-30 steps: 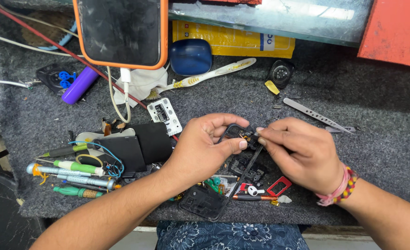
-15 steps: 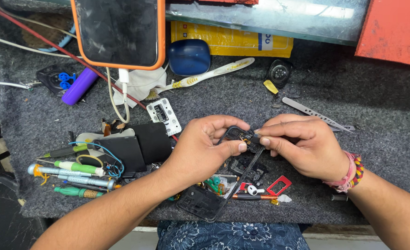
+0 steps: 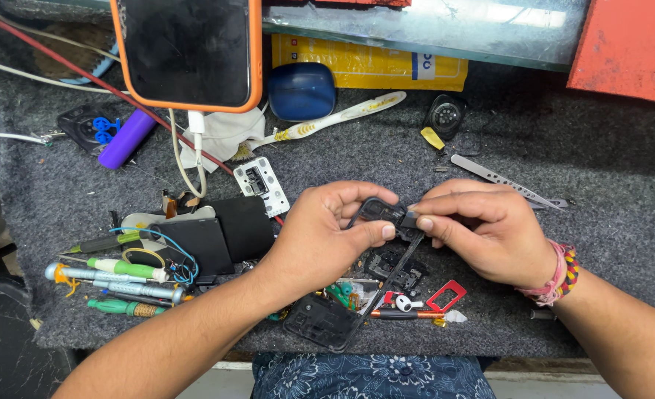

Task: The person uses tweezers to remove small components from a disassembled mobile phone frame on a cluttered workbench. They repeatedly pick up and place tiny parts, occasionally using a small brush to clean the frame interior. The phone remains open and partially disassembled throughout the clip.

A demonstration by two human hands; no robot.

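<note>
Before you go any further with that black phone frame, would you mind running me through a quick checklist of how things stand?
1. Grip: left hand and right hand both pinch the top end of the black phone frame: ok.
2. Support: the frame's lower end rests on the grey mat near the front edge: ok.
3. Small part under the right fingertips: hidden by the fingers: cannot tell.
4. Tools to hand: metal tweezers lie beside the right hand, screwdrivers to the left: ok.
5. Loose bits: small parts lie scattered under the frame by the red plastic piece: not ok.
</note>
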